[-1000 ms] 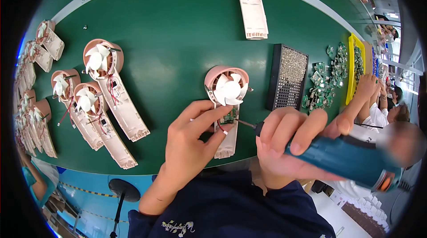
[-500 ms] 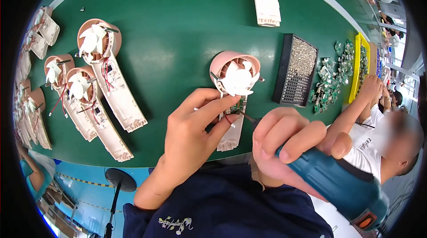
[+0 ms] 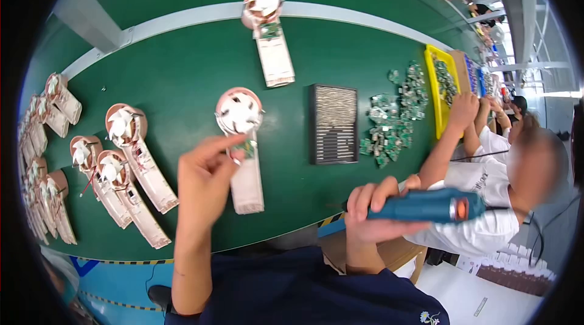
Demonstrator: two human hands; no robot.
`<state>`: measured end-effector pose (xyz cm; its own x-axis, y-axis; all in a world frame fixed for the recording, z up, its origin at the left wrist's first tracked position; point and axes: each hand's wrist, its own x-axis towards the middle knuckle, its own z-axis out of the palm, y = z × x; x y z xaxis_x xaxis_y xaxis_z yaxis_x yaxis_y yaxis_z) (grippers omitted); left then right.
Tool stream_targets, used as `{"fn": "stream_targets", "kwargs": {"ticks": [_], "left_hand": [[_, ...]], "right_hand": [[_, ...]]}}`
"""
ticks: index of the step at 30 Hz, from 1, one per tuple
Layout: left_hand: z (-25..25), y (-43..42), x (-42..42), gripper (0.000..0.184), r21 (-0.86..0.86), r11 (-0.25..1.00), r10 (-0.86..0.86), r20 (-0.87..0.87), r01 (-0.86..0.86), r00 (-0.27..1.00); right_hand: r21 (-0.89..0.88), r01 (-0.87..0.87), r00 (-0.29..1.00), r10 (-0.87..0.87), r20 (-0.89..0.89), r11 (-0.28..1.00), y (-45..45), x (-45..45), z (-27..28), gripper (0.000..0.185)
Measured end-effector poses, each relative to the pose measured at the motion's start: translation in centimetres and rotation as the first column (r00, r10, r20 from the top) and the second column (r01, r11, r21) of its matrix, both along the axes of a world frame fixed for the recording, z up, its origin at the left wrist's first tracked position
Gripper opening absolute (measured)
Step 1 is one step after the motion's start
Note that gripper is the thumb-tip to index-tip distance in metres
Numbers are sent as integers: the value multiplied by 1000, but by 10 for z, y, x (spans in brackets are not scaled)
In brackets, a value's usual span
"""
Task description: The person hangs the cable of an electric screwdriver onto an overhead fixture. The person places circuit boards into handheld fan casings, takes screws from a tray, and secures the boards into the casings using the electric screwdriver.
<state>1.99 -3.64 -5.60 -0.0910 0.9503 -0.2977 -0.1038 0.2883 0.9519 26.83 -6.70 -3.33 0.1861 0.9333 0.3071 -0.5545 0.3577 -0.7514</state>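
My right hand (image 3: 372,210) is wrapped round a teal electric screwdriver (image 3: 420,205), held in the air to the right of the work, its bit pointing left. At the middle of the green table lies an open handheld fan (image 3: 246,185) with white blades, a pinkish ring and a pale handle shell. Over its small green circuit board (image 3: 250,147), the thumb and index finger of my left hand (image 3: 207,173) close on the fan near the board. Blur hides exactly what is pinched. A black screw tray (image 3: 334,124) with rows of screws stands to the right.
Another open fan (image 3: 275,60) lies at the table's far rail. Several fans (image 3: 146,173) lie at left, with more along the left edge. Loose circuit boards (image 3: 392,118) are heaped beside a yellow bin (image 3: 432,91). At right a co-worker in a white shirt (image 3: 480,170) reaches toward it.
My right hand has drawn the screwdriver away from the fan, to the right, and turned it more level. My left hand stays at the board. The head view has shifted.
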Motion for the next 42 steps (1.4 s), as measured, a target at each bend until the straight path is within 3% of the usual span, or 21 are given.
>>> {"fn": "stream_targets", "kwargs": {"ticks": [4, 8, 21, 27, 31, 33, 34, 36, 38, 39, 40, 42], "left_hand": [[5, 38, 2, 23, -21, 998, 64, -10, -64, 998], [5, 58, 3, 21, -29, 989, 148, 125, -145, 981], [15, 111, -16, 21, -124, 986, 131, 172, -110, 976], [17, 130, -26, 21, -191, 977, 132, 210, -92, 969], [20, 98, -10, 21, -89, 982, 174, 111, -164, 978], [4, 57, -2, 22, -18, 994, 107, 31, -107, 994], [-4, 34, 1, 23, 60, 998, 32, -64, -29, 997], [2, -7, 20, 25, 27, 1000, 4, -4, -4, 1000], [4, -36, 31, 25, -71, 997, -15, 59, 19, 998], [4, -42, 36, 25, -38, 999, -34, 70, 37, 997], [3, -49, 40, 25, -8, 999, -47, 81, 47, 996], [2, -53, 40, 27, -64, 997, -42, 118, 50, 992]], "right_hand": [[-355, 279, 958, -234, 166, 892, 14, 46, 12, 64], [-498, 422, 892, -248, 378, 758, 15, 80, 10, 53], [-640, 231, 969, -112, 221, 733, -37, 55, -23, 54], [-643, 207, 977, -123, 174, 737, -39, 57, -22, 54], [-668, 132, 991, -123, 61, 732, -34, 54, -6, 55], [-507, -16, 981, -84, -173, 862, -26, 41, 5, 57], [-526, -20, 984, -78, -163, 850, -22, 36, 8, 57], [-177, -114, 979, 81, -186, 978, -6, 24, 11, 64], [-62, -146, 986, 140, -92, 987, 13, 5, 13, 64], [-172, -69, 997, 61, -50, 983, 20, -7, 25, 65], [-96, -268, 961, 259, -93, 959, 30, -6, 31, 67], [-148, -321, 947, 318, -40, 936, 47, -13, 36, 66]]}}
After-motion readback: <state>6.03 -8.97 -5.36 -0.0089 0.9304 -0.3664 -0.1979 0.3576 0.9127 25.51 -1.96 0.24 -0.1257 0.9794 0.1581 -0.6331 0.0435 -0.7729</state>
